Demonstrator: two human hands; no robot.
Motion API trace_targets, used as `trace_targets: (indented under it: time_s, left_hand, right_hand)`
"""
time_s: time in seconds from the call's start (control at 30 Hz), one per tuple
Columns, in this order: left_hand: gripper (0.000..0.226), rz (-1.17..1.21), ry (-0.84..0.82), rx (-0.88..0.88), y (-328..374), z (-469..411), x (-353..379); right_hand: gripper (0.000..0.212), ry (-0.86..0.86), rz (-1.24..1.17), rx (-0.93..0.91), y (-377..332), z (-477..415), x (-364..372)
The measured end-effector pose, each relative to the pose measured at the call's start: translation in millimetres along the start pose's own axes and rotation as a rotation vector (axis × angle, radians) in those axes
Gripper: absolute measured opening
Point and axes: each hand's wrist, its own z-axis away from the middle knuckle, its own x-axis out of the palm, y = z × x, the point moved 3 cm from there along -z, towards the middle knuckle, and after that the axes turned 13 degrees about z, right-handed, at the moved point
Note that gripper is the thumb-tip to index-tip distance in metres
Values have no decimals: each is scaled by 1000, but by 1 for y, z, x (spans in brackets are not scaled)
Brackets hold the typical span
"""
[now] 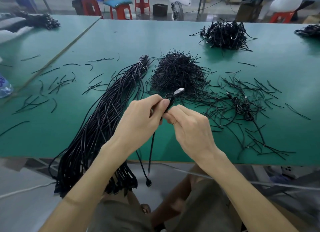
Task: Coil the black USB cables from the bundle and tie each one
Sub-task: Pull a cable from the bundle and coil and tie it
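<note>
The green desk (121, 41) fills most of what I see, its near edge just in front of my lap. The bundle of black cables (97, 121) lies slantwise on its left half. The far end of the bundle is bound with a pale band (141, 64), and the near ends spill over the desk's edge and hang beside my left forearm. Just to the right of the bound end sits a heap of short black ties (176, 72), with more loose ties (242, 102) strewn across the right side of the desk and a few on the left. Far back on the right stands a pile of coiled cables (225, 35).

My left hand (140, 117) and right hand (188, 126) meet above the middle of the desk, nearly touching. Both are clamped on one cable (152, 148). My left thumb and fingers pinch a small loop of it. My right fingers curl round it just below. The rest of the cable drops from my hands past the desk's edge. Its silver plug (179, 90) sticks up beyond my left thumb, over the near side of the heap of ties.
</note>
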Motion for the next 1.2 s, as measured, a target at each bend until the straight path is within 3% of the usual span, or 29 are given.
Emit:
trace_targets:
  time_s: [0.2,0.3,0.4,0.5,0.6,0.7,0.83,0.97,1.07,1.2]
  left_hand:
    - [33,165,-131,-263,-16,-6,4]
    - [24,238,-129,-219,-15,-8,5]
    - [16,234,-145,-186,-14,-9,9]
    - [26,286,-138,-186,-15,-10,14]
    - [32,299,-212,-172,-13,-7,23]
    - [33,219,-305,-159,-12,-4,35]
    - [39,-16,-279,-155,-23,-5,31]
    - [32,-191,-103,-209,-43,-9,6]
    - [30,-428,35,-357,-61,-12,-16]
    - [43,-704,-79,-539,-82,-9,-21]
  right_hand:
    - [36,18,142,-90,3,9,8]
    - [35,-122,-150,181,12,11,12]
    - [21,-214,-442,450,23,9,15]
    - [8,-268,-581,557,30,8,14]
    - [14,-286,-816,715,39,12,15]
    - [17,-374,-863,833,50,16,15]
    - [15,-380,-722,921,91,10,5]
    - [28,-329,-325,911,157,-5,-20]
    - [34,-320,-24,923,198,-5,-28]
    - [33,-385,147,934,223,7,-22]
